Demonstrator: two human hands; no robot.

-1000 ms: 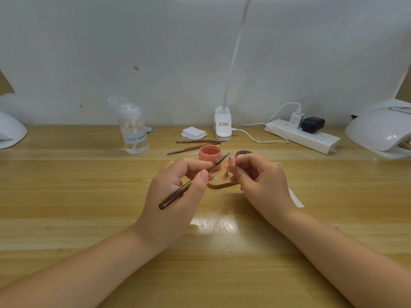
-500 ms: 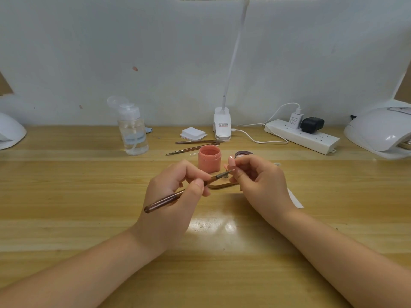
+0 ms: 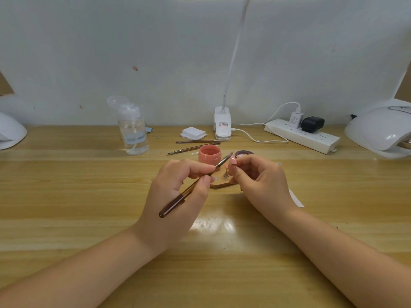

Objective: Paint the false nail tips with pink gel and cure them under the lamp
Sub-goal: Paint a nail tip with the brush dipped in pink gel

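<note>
Nail tip (image 3: 232, 161), pink and very small, sits pinched at the fingertips of the right hand (image 3: 260, 181), raised above the wooden table (image 3: 66, 196) near its middle. Largest of the things around it is the white curing lamp (image 3: 380, 132), far off at the table's right edge, well apart from both hands. The left hand (image 3: 178, 196) grips a brown-handled brush (image 3: 191, 187) between thumb and fingers, the handle slanting down to the left and the bristle end reaching up to meet the nail tip. Just behind the brush tip stands an open pink gel jar (image 3: 210, 154), with its dark lid (image 3: 244, 153) beside it, partly hidden by the right hand. Below the two hands' fingertips lies a small wooden holder (image 3: 221, 185) on the table, largely covered by them.
</note>
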